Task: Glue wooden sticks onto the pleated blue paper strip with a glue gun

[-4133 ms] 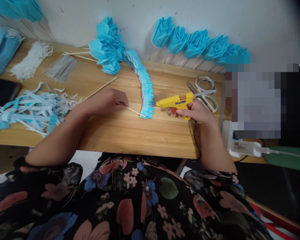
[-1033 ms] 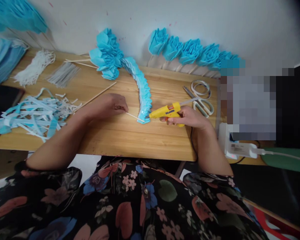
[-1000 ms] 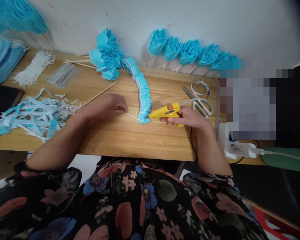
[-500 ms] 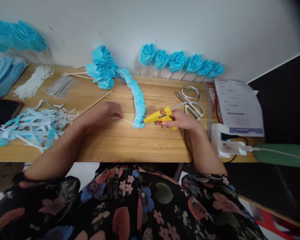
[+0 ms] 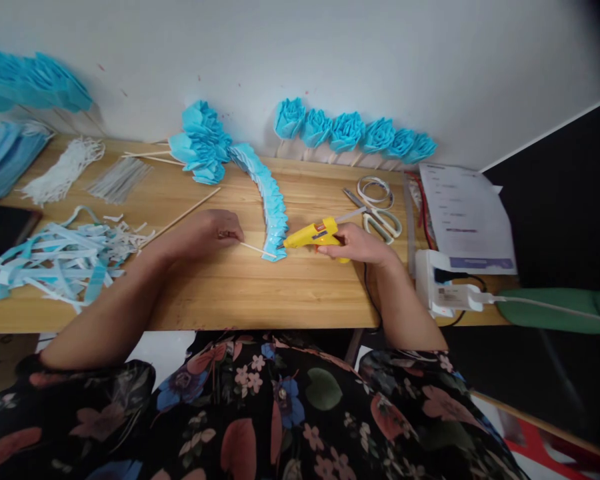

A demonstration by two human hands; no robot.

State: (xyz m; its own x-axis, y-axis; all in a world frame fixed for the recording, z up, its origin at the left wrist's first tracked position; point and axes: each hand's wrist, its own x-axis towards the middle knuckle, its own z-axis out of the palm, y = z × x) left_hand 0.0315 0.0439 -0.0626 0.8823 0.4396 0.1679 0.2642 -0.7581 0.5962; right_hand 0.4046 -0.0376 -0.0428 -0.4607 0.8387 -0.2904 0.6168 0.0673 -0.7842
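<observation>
Stick (image 5: 253, 247) is pinched by left fingers (image 5: 239, 234), tip over near end of blue strip (image 5: 273, 213) on counter (image 5: 230, 303) | glue gun (image 5: 304, 235) is gripped by curled right fingers (image 5: 330, 251) | stick may be glued crooked if nudged

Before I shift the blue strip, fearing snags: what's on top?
A stick in the left hand lies over the blue strip at its near end; the patch beneath is hidden.

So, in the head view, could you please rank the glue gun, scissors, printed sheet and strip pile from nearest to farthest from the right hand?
1. Glue gun: held in the right hand.
2. Scissors: just beyond, slightly right.
3. Printed sheet: farther right.
4. Strip pile: far left.
</observation>
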